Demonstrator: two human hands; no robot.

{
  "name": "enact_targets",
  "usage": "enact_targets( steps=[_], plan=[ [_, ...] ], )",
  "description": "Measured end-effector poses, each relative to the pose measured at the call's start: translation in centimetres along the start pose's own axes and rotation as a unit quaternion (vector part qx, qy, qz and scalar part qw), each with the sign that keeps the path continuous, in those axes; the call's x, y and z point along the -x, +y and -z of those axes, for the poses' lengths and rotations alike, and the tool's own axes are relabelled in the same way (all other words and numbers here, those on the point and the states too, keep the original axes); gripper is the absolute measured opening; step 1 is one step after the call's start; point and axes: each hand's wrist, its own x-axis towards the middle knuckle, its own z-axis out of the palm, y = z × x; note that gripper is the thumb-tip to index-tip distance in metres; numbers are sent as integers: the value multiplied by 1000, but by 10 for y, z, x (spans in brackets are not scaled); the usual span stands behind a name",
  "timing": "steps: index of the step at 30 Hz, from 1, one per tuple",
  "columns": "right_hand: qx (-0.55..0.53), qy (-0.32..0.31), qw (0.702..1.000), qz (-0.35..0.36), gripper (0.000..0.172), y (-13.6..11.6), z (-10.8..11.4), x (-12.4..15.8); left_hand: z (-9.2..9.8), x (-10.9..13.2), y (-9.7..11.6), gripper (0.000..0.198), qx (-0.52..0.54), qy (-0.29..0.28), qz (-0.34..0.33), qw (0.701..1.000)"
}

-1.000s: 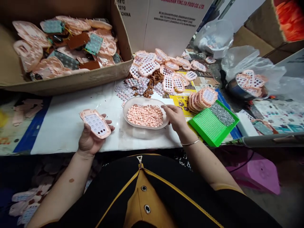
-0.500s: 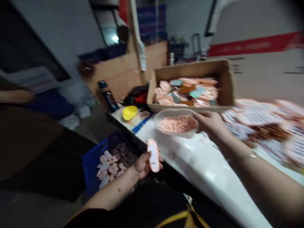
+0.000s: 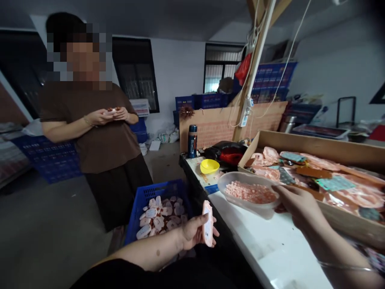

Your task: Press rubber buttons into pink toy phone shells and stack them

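My left hand (image 3: 197,232) grips a flat, oblong pink piece with a pale printed face (image 3: 207,224), tilted upright between thumb and fingers. What kind of thing it is I cannot make out. My right hand (image 3: 300,206) holds the near right rim of a translucent plastic tub (image 3: 261,209), which contains many small pink bits (image 3: 251,192). The tub is at the white tabletop (image 3: 288,245); whether it rests there or is slightly raised I cannot tell. Below and left of my left hand, a blue crate (image 3: 132,224) holds many similar pink pieces (image 3: 159,218).
Behind the tub stands a cardboard box (image 3: 345,224) of pink pieces and green cards. A yellow bowl (image 3: 209,166) and dark bottle (image 3: 193,141) are at the table's far end. At left stands a person (image 3: 93,132), holding a small piece in both hands.
My view has swung left and up, bringing the standing person fully into sight. Both hands keep their holds on the pink piece and the tub.
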Motion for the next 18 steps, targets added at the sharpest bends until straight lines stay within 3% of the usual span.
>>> enact_targets(
  steps=[8,18],
  plan=[
    [-28,-4,1000,8,17,-6,7,25,-5,5,-2,80,-15,-4,1,1000],
    [-50,6,998,-23,17,14,19,22,-11,18,-2,82,-34,14,6,999]
  ],
)
